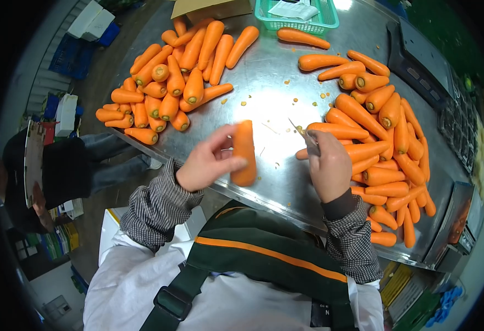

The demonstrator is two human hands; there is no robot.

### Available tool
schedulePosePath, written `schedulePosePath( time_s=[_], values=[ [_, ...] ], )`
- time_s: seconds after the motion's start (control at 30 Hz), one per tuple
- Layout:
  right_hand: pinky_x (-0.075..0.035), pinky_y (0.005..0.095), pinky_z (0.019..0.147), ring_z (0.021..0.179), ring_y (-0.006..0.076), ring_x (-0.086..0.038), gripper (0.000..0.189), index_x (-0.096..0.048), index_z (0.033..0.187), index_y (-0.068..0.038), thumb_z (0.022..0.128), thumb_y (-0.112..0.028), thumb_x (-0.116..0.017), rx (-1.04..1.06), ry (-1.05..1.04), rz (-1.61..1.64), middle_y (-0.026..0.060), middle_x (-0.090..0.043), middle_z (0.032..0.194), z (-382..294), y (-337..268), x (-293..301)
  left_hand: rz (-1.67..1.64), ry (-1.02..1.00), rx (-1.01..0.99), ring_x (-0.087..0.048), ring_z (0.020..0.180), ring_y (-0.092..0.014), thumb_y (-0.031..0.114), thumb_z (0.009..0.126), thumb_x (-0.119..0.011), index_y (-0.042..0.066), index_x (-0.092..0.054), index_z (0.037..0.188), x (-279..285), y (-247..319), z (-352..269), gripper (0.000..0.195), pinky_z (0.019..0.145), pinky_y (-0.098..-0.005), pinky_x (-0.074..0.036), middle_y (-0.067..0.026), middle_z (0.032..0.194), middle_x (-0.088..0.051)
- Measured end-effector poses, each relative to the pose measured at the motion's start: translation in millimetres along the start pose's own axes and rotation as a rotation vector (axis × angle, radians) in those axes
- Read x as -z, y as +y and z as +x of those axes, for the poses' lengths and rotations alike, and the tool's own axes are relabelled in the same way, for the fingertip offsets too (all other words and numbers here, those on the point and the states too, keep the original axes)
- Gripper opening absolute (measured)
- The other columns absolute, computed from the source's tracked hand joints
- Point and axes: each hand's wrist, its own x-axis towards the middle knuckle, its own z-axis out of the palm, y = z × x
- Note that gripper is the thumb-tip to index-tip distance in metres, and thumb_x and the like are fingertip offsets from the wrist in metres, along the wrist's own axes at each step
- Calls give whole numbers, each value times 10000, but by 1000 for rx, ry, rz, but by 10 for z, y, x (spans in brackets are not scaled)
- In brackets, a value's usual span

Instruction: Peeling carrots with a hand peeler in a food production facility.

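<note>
My left hand [211,157] is at a large carrot [244,153], its thumb lying over the carrot's near part; the carrot is slightly blurred and upright in the view. My right hand [328,165] is closed around the handle of a small knife [297,128], whose thin blade points up and left over the steel table [266,99]. Beside and beyond the right hand spreads a large pile of carrots [384,176]. Another carrot pile [167,82] lies at the upper left. Small cut carrot bits [295,100] are scattered between the piles.
A green plastic basket [295,24] with papers and a cardboard box [211,9] stand at the far edge. At the right are a dark device resembling a scale [422,68], a black tray [457,120] and a metal box [450,223]. A person [60,165] stands at the left, holding a board.
</note>
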Motion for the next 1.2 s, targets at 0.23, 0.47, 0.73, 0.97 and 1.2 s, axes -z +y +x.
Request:
schedulePosePath(
  time_s=[0.23,0.47,0.73,0.97,1.2],
  values=[
    [-470,424,717,810,341,-582,297,-601,1083,-14,789,-21,-636,-175,-37,331,163,-574,852,-78,-212,51,-1447,483,256,-603,1129,-270,257,1016,-415,-29,-458,1257,-191,-174,175,377,967,-416,-514,-173,1240,-582],
    [-469,350,663,733,261,-539,315,-594,1102,15,798,-56,-634,76,42,-6,104,-522,792,19,-369,66,-1733,286,305,-499,1253,-319,318,1044,-286,-77,-387,1322,-462,-163,105,493,1100,-440,-393,-213,1342,-495],
    [-478,349,684,742,260,-546,340,-596,1120,15,788,-55,-610,145,108,-84,101,-533,804,27,-138,-32,-1816,101,282,-510,1247,-291,310,1051,-279,-54,-387,1345,-548,-80,72,481,1094,-413,-401,-194,1347,-503],
    [-482,372,705,800,309,-591,428,-554,1209,16,809,-84,-667,-19,146,-3,141,-598,857,-10,202,60,-1778,194,243,-543,1213,-292,298,1045,-313,-47,-433,1296,-518,11,79,443,1045,-399,-451,-184,1306,-545],
    [-416,253,574,633,104,-499,532,-581,1197,5,788,-283,-764,-450,-225,787,18,-553,727,-22,-217,231,-1474,185,408,-522,1245,-283,455,1032,-312,-54,-391,1351,-734,-158,257,605,1036,-403,-459,-204,1348,-508]
  ],
)
